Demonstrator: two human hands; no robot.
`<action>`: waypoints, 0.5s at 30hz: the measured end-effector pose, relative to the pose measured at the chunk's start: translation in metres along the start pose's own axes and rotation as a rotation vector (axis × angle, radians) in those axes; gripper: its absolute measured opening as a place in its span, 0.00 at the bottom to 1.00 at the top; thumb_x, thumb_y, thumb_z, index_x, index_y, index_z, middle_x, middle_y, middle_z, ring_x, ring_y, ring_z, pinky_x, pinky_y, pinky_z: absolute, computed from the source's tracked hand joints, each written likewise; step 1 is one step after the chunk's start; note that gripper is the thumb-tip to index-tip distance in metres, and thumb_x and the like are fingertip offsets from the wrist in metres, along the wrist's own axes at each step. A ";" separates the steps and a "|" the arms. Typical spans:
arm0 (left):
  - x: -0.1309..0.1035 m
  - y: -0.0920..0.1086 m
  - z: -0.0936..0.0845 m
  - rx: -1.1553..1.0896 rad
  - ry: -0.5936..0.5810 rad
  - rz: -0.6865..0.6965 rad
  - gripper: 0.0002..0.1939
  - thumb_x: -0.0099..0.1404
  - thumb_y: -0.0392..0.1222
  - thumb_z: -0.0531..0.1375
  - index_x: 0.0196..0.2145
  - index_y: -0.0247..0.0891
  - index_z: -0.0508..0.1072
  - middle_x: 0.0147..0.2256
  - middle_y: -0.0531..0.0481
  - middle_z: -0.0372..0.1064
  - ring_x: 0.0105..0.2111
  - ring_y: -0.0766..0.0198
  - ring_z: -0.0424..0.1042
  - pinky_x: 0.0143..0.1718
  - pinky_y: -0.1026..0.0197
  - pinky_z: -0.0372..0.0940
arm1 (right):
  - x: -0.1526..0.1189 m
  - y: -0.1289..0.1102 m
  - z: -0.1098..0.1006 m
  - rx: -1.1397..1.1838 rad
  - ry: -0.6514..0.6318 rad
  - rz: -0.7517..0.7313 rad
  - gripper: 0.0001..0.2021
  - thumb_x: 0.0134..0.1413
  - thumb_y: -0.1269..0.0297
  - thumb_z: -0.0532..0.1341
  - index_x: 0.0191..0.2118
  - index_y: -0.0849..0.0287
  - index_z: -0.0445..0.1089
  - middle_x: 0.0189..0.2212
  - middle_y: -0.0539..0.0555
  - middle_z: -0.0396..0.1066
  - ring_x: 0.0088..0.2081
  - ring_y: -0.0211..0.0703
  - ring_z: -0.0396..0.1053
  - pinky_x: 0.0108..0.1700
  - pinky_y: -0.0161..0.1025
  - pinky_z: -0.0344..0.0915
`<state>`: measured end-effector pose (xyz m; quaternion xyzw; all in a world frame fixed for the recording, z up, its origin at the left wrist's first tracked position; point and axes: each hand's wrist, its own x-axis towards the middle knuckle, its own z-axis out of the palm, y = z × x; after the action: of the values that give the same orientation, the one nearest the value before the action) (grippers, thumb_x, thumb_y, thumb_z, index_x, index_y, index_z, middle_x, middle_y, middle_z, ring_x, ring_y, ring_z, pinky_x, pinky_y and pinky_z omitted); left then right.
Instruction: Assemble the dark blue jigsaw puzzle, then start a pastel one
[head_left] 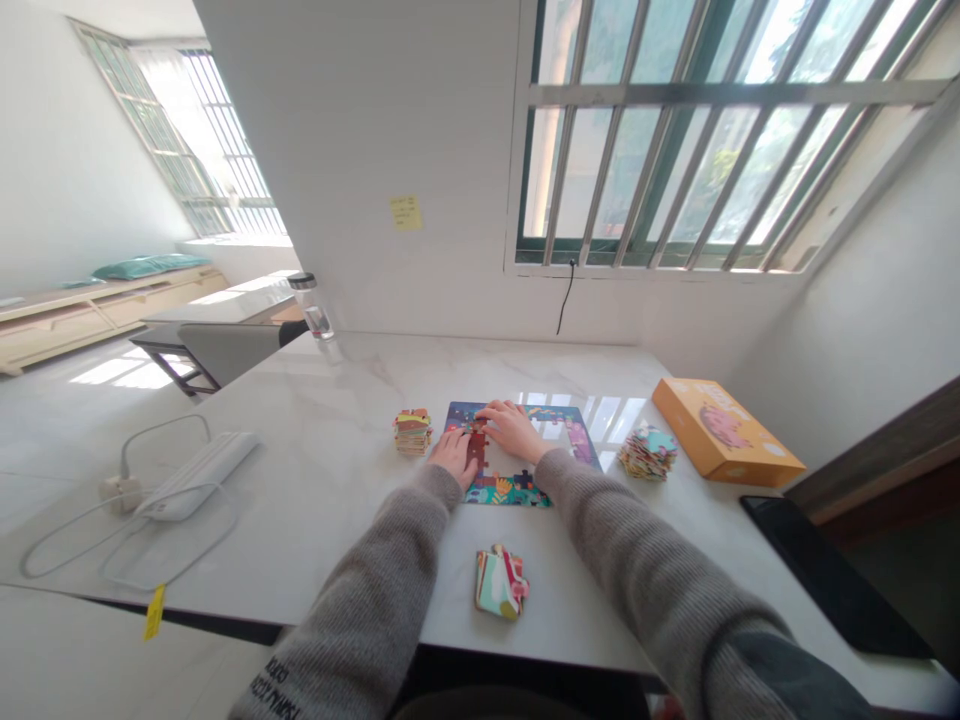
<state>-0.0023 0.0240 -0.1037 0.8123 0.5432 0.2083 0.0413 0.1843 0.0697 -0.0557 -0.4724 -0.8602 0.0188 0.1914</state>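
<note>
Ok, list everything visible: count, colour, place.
Table: one, white, centre
Puzzle: one, multicoloured, on table
Piece stacks: three, multicoloured, around puzzle
Box: one, orange, table's right
Slab: one, black, table's right
Power strip: one, white, table's left
Plug: one, pale, beside strip
Cables: count unclear, pale, around strip
Tag: one, yellow, near left
Bottle: one, clear, far left corner
Note: one, yellow, wall
Barred windows: two, greenish, right, left
Cord: one, black, below right window
Bench: one, pale, far left
Cushions: count unclear, teal, on bench
Farther table: one, white, left
Sleeves: two, grey, lower centre
Left hand: one, bare, on puzzle
Right hand: one, bare, on puzzle
</note>
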 end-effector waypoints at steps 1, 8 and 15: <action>0.000 0.000 0.000 -0.007 0.004 -0.002 0.27 0.65 0.42 0.57 0.60 0.33 0.64 0.62 0.34 0.60 0.62 0.45 0.59 0.63 0.44 0.58 | 0.000 -0.001 0.000 -0.002 -0.004 -0.001 0.14 0.65 0.64 0.60 0.54 0.51 0.72 0.52 0.56 0.71 0.51 0.51 0.64 0.54 0.47 0.59; -0.001 0.001 -0.002 -0.004 0.026 0.042 0.28 0.65 0.40 0.56 0.62 0.38 0.63 0.64 0.39 0.60 0.61 0.46 0.59 0.63 0.43 0.58 | 0.001 -0.003 0.005 -0.029 -0.044 -0.009 0.14 0.67 0.63 0.58 0.54 0.49 0.74 0.51 0.56 0.71 0.53 0.51 0.63 0.55 0.49 0.58; -0.002 0.005 -0.006 0.026 -0.015 0.035 0.25 0.67 0.41 0.54 0.61 0.36 0.65 0.63 0.38 0.61 0.61 0.42 0.59 0.59 0.39 0.61 | -0.006 -0.003 0.007 -0.053 -0.068 -0.057 0.17 0.67 0.66 0.55 0.58 0.48 0.72 0.58 0.56 0.68 0.57 0.53 0.61 0.58 0.51 0.58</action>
<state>-0.0008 0.0197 -0.0977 0.8236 0.5313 0.1958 0.0314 0.1823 0.0637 -0.0633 -0.4515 -0.8795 0.0067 0.1502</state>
